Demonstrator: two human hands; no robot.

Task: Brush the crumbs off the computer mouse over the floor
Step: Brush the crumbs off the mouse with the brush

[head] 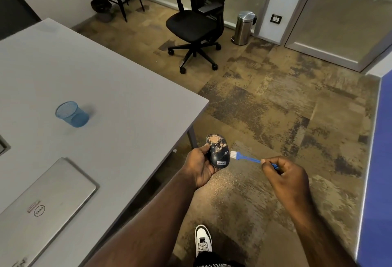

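Note:
My left hand [200, 167] grips a dark computer mouse [218, 151] out past the table edge, above the carpeted floor [265, 107]. Tan crumbs cover the mouse's front and right side, and a white label sits at its near end. My right hand [285, 173] pinches the handle of a small blue brush [247, 157]. Its white bristles touch the right side of the mouse. Fine crumbs lie scattered on the floor under the hands.
A grey table [127, 97] to the left carries a blue mesh cup [72, 114] and a closed silver laptop [44, 203]. A black office chair [195, 25] and a steel bin [244, 28] stand farther back. A blue partition [379, 160] borders the right. My white shoe [203, 240] is below.

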